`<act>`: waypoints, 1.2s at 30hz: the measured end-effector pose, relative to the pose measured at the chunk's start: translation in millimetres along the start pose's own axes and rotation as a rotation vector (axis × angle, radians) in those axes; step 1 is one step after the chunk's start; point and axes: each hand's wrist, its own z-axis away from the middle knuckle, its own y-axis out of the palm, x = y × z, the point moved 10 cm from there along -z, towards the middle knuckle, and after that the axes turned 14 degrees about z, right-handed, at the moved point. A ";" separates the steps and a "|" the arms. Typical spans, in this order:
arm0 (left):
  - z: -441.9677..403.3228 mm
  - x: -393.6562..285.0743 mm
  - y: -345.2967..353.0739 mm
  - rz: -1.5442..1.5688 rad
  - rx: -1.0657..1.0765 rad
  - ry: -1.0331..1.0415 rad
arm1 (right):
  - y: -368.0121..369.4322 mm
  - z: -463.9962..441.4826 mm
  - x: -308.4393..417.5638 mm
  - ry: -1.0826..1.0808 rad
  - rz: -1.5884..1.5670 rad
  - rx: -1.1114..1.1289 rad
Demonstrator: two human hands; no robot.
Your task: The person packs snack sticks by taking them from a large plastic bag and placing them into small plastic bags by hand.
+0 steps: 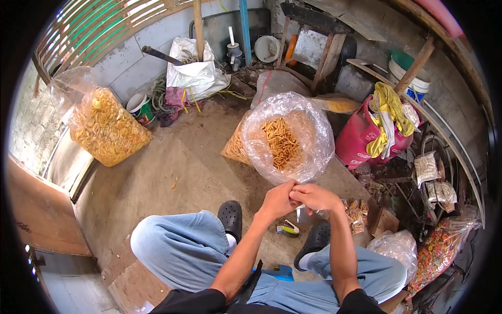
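While hands touch, an open bag holds brown sticks.

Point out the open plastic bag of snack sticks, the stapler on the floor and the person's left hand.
Open plastic bag (322, 131): head view, on the spread rim, right side.
Stapler (288, 228): head view, middle of its body.
Left hand (317, 197): head view, back of the hand.

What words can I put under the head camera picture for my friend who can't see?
Someone sits with left hand and right hand together in front of an open clear bag of brown snack sticks. Small snack packs lie beside the right shoe, and a second bag of yellow snacks stands farther left.
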 end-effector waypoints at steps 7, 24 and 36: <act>-0.2 38.8 -8.1 0.126 -0.077 -0.215 | -77.2 -28.6 -38.1 0.008 -0.262 -0.498; -21.1 68.8 18.3 0.299 -0.043 -0.344 | -121.1 -281.5 -115.4 0.095 0.049 -0.889; -31.7 78.9 16.7 0.325 -0.054 -0.348 | -141.0 -289.7 -85.6 0.284 0.255 -1.031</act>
